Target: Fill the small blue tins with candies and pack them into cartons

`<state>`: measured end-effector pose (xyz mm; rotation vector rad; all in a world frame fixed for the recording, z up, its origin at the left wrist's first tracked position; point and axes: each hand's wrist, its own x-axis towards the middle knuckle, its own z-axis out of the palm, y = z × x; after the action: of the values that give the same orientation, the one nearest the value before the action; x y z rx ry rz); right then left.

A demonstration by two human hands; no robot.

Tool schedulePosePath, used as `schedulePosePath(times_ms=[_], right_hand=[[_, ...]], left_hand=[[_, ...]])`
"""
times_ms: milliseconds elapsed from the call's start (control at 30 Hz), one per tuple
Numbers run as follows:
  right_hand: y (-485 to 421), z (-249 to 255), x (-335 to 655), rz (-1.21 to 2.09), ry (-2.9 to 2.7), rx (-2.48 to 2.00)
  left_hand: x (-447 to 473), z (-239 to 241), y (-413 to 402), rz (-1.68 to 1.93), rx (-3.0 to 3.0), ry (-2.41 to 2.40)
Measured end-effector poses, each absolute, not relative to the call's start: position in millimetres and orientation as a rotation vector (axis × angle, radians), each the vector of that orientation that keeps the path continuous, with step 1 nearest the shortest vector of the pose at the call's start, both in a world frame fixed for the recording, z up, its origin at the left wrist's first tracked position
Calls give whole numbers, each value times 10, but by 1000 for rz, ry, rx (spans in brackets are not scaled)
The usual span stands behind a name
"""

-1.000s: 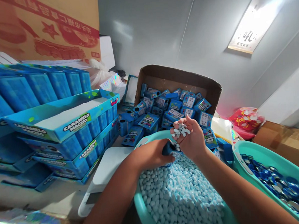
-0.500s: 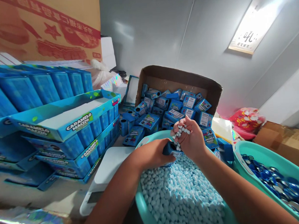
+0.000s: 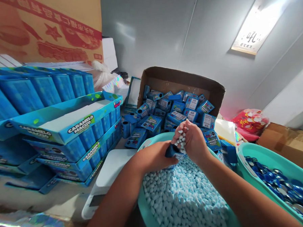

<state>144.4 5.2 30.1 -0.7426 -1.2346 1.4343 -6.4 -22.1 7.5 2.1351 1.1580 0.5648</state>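
Note:
My left hand [image 3: 158,155] is wrapped round a small blue candy box [image 3: 177,155], whose open top faces my right hand. My right hand [image 3: 193,140] is cupped and tilted beside that opening, with several pale candies [image 3: 181,140] in the palm and at its edge. Part of the box is hidden behind my left fingers. Both hands are above a turquoise tub [image 3: 144,215] full of light blue and white candies [image 3: 186,196].
On the left stand stacked blue display trays [image 3: 81,127]. A white scale [image 3: 113,166] lies beside the tub. Behind, a brown carton [image 3: 182,78] spills small blue boxes [image 3: 152,123]. Another turquoise tub [image 3: 273,161] at right holds blue-and-silver round pieces [image 3: 279,184].
My right hand has tipped a little more toward the box, and the candies have slid lower toward its opening. The left hand and box stay nearly in place.

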Motion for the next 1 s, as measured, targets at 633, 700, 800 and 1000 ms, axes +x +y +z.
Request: schedulePosePath(times_ms=[633, 700, 800, 1000], right_hand=[[-36, 306, 1546, 818, -1915, -803], [-45, 315, 1563, 738, -1997, -833], [-51, 327, 1583, 664, -2050, -836], [-32, 405, 1646, 635, -2028, -863]], left_hand=[[-80, 39, -205, 550, 2153, 1184], [-88, 28, -200, 540, 2154, 1184], [-96, 13, -186, 556, 2147, 1142], [-93, 36, -202, 563, 2144, 1132]])
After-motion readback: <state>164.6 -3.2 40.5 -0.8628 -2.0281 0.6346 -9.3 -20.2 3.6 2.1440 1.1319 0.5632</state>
